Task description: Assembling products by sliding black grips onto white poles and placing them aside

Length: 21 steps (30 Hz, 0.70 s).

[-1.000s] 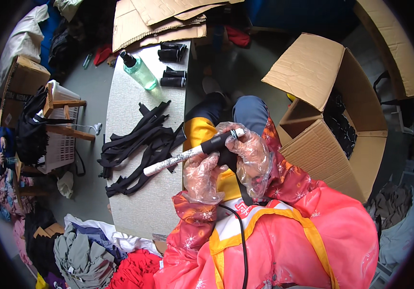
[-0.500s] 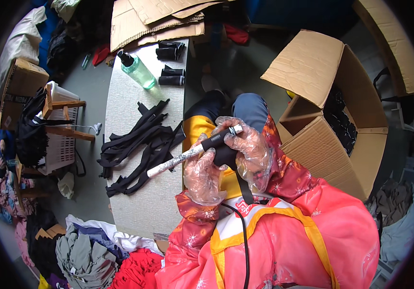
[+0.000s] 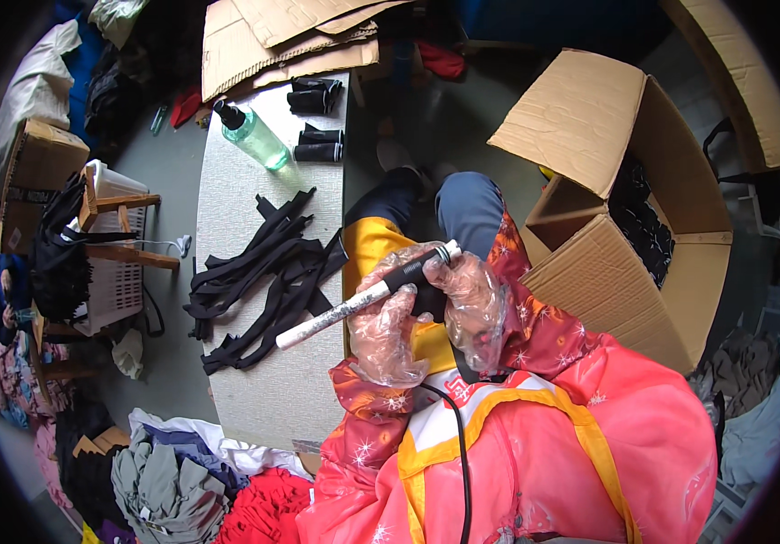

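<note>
In front of my lap, both hands in clear plastic gloves are closed on a white rod (image 3: 334,315) with dark specks. It slants from lower left over the table to upper right. A black fabric strip (image 3: 412,272) is wrapped round the rod near its upper right end, and more black cloth shows between my hands. My left hand (image 3: 384,328) grips under the rod just below the wrapped part. At the upper right end, my right hand (image 3: 474,299) has its fingers at the wrap. Loose black strips (image 3: 263,258) lie on the table beside my left hand.
The grey table (image 3: 267,399) holds a green spray bottle (image 3: 256,138), small black rolls (image 3: 319,145) and flattened cardboard (image 3: 285,27). An open carton (image 3: 580,281) with black pieces stands at my right. Clothes heaps (image 3: 168,480), a white basket (image 3: 118,281) and a wooden stool (image 3: 127,227) are left.
The rod has turned slightly and its upper right end shows more past the wrap. Less of the hanging black strip shows below my right hand. My right hand's fingers have shifted on the wrap.
</note>
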Each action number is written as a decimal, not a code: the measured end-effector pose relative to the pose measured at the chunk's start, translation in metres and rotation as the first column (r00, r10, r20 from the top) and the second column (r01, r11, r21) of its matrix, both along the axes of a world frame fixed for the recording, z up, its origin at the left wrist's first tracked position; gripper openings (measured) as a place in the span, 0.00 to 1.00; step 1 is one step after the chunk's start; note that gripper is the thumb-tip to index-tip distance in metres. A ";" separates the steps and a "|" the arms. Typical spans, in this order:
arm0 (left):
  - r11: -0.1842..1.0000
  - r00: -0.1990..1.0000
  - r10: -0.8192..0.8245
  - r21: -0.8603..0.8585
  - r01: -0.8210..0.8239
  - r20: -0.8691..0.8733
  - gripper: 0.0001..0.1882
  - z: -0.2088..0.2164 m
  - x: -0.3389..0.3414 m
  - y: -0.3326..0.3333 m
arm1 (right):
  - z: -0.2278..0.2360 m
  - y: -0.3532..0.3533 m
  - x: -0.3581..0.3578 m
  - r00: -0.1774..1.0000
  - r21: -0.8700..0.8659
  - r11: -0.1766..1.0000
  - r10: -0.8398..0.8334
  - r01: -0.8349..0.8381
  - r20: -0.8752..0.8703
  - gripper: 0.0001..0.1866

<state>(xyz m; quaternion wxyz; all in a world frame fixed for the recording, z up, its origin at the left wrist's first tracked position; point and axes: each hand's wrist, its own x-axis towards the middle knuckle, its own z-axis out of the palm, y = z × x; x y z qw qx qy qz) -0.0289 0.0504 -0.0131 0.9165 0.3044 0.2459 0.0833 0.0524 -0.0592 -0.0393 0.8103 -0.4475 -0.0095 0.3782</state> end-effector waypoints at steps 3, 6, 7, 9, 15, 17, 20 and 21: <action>0.999 0.995 0.031 0.026 -0.029 -0.097 0.21 -0.011 -0.006 0.001 | 0.015 0.001 -0.001 0.990 -0.095 0.995 -0.009 -0.004 -0.143 0.14; 1.000 0.996 0.001 -0.022 -0.003 -0.089 0.22 -0.015 -0.006 0.002 | 0.018 0.001 0.001 0.986 0.041 0.999 -0.011 0.018 -0.167 0.14; 1.000 0.996 -0.001 -0.022 -0.001 -0.090 0.22 -0.012 -0.004 0.001 | 0.017 0.003 0.000 0.994 0.044 0.998 -0.028 0.033 -0.108 0.14; 0.997 0.997 0.055 -0.054 -0.059 -0.061 0.23 -0.004 -0.001 0.000 | 0.015 0.004 -0.001 0.998 0.047 0.998 -0.048 0.050 -0.048 0.14; 0.986 0.984 0.163 0.059 -0.159 -0.074 0.20 -0.010 -0.008 -0.002 | -0.004 -0.006 0.000 0.983 0.101 0.989 -0.090 0.107 -0.161 0.13; 0.979 0.980 0.185 0.106 -0.177 -0.075 0.20 -0.011 -0.003 -0.003 | -0.031 -0.015 0.007 0.958 0.156 0.984 0.123 -0.084 -0.260 0.15; 0.985 0.989 0.080 0.162 -0.059 -0.122 0.21 -0.011 -0.005 -0.003 | -0.004 -0.002 -0.010 0.986 -0.011 1.000 -0.001 -0.001 -0.164 0.18; 0.986 0.990 0.077 0.160 -0.057 -0.121 0.21 -0.011 -0.005 -0.003 | 0.002 -0.004 -0.004 0.982 -0.106 0.992 0.043 -0.064 -0.186 0.17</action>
